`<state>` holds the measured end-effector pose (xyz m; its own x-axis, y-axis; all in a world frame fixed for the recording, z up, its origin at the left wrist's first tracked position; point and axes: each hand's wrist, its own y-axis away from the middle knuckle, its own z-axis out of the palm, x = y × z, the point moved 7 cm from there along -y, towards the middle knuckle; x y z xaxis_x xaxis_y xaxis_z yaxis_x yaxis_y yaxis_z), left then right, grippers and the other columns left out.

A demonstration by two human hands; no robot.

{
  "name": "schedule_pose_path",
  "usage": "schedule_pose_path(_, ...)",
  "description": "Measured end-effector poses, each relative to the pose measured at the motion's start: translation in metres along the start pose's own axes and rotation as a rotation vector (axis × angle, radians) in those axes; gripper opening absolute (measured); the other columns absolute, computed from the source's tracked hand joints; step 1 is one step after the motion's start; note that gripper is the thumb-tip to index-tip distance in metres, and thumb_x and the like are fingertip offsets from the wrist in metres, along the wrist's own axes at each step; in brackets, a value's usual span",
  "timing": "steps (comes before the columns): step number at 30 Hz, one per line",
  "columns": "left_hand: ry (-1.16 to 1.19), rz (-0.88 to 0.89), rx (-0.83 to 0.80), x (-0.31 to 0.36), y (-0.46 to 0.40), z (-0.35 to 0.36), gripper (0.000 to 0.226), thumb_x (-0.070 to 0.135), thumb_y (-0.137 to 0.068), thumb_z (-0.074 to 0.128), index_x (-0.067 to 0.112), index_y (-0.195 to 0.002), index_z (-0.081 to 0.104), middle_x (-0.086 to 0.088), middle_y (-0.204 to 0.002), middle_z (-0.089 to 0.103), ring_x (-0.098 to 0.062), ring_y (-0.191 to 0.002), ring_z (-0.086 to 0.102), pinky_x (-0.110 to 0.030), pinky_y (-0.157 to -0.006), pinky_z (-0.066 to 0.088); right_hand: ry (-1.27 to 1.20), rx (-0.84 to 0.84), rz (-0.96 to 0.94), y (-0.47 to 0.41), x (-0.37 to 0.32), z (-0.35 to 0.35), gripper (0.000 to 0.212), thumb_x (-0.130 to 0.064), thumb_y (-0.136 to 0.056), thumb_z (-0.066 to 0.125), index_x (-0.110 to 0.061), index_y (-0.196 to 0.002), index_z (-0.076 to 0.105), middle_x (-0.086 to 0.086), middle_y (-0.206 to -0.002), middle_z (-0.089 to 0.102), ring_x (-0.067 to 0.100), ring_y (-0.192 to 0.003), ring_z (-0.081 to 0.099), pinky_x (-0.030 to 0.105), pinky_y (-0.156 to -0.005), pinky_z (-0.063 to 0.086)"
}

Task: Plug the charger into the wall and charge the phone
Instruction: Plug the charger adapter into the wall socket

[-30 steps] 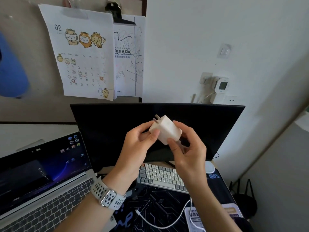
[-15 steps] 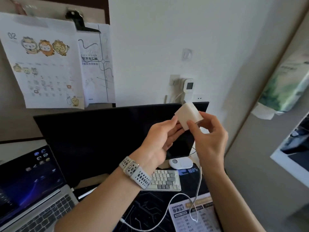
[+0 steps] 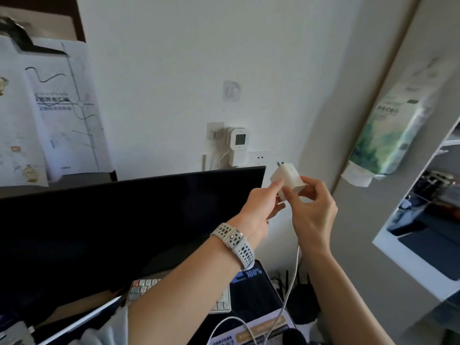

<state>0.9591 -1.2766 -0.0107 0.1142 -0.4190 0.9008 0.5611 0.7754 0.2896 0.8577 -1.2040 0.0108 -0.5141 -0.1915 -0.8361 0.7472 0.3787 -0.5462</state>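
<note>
A white charger block is held in front of the wall, its two metal prongs pointing up and left toward a white wall socket. My right hand grips the block from the right and below. My left hand, with a watch on its wrist, touches the block's left side with the fingertips. A white cable hangs down from under my hands to the desk. The prongs are a short way from the socket, not in it. No phone is visible.
A dark monitor stands just left of the socket, its top right corner close to the charger. A white device with a small screen is plugged in above the socket. A keyboard lies below. A tissue pack hangs at the right.
Both hands have carried the charger up and to the right, from in front of the monitor to just beside the wall socket. The view has swung right, and the laptop has left the frame.
</note>
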Motion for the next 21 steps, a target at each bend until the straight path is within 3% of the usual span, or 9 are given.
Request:
schedule_pose_path(2,-0.022,-0.006,0.031,-0.003,-0.020,0.015,0.041,0.042,-0.092,0.058,0.009,-0.116,0.066,-0.006,-0.114,0.072,-0.004,-0.081,0.063,-0.010,-0.039,0.042,0.005,-0.017,0.010,-0.016,0.016,-0.001,0.026,-0.021,-0.073,0.081,-0.023,-0.094,0.066,-0.012,-0.072,0.064,-0.010,-0.070,0.059,0.002,-0.065,0.042)
schedule_pose_path(5,-0.018,-0.011,0.084,-0.009,-0.052,0.034,0.042,0.041,-0.091,0.060,0.009,-0.118,0.065,-0.003,-0.111,0.072,-0.003,-0.082,0.064,-0.012,-0.047,0.035,0.020,-0.039,0.025,-0.043,0.042,0.001,0.023,-0.024,-0.074,0.080,-0.027,-0.091,0.064,-0.012,-0.071,0.064,-0.007,-0.071,0.059,0.006,-0.065,0.044)
schedule_pose_path(9,0.059,-0.026,0.161,-0.020,-0.095,0.053,0.035,0.034,-0.088,0.064,0.009,-0.112,0.067,0.004,-0.080,0.069,0.000,-0.062,0.062,-0.017,-0.051,0.035,0.071,-0.077,0.043,-0.075,0.078,0.012,0.021,-0.021,-0.075,0.075,-0.029,-0.090,0.062,-0.010,-0.075,0.066,-0.001,-0.074,0.061,0.022,-0.068,0.047)
schedule_pose_path(11,0.103,-0.012,0.217,-0.025,-0.118,0.058,0.032,0.032,-0.088,0.065,0.007,-0.108,0.069,0.004,-0.074,0.065,-0.004,-0.061,0.059,-0.020,-0.054,0.037,0.096,-0.104,0.053,-0.090,0.095,0.021,0.020,-0.019,-0.077,0.073,-0.028,-0.091,0.062,-0.008,-0.077,0.066,0.003,-0.076,0.063,0.027,-0.069,0.048)
schedule_pose_path(13,0.156,0.004,0.273,-0.030,-0.138,0.060,0.027,0.032,-0.088,0.067,0.007,-0.096,0.071,0.003,-0.065,0.062,-0.007,-0.055,0.055,-0.021,-0.052,0.040,0.126,-0.131,0.069,-0.104,0.112,0.031,0.019,-0.016,-0.079,0.072,-0.026,-0.091,0.062,-0.008,-0.077,0.066,0.003,-0.074,0.062,0.026,-0.068,0.048)
schedule_pose_path(16,0.285,0.017,0.336,-0.037,-0.166,0.061,0.023,0.027,-0.088,0.068,0.009,-0.075,0.068,0.006,-0.051,0.061,-0.004,-0.039,0.056,-0.016,-0.041,0.042,0.174,-0.179,0.073,-0.122,0.131,0.049,0.018,-0.018,-0.080,0.071,-0.029,-0.088,0.060,-0.015,-0.073,0.062,-0.005,-0.067,0.058,0.008,-0.059,0.041)
schedule_pose_path(18,0.322,0.004,0.375,-0.039,-0.183,0.058,0.023,0.027,-0.088,0.069,0.012,-0.071,0.066,0.005,-0.052,0.064,-0.003,-0.038,0.058,-0.015,-0.038,0.042,0.217,-0.220,0.063,-0.133,0.143,0.062,0.015,-0.020,-0.080,0.072,-0.025,-0.089,0.061,-0.014,-0.071,0.061,-0.005,-0.062,0.056,0.003,-0.057,0.039)
schedule_pose_path(21,0.329,-0.043,0.418,-0.041,-0.207,0.052,0.024,0.030,-0.085,0.071,0.011,-0.073,0.065,0.007,-0.047,0.059,-0.004,-0.033,0.053,-0.017,-0.038,0.041,0.308,-0.280,0.029,-0.149,0.159,0.082,0.017,-0.026,-0.081,0.071,-0.017,-0.094,0.063,-0.005,-0.075,0.066,0.015,-0.067,0.062,0.016,-0.059,0.040)
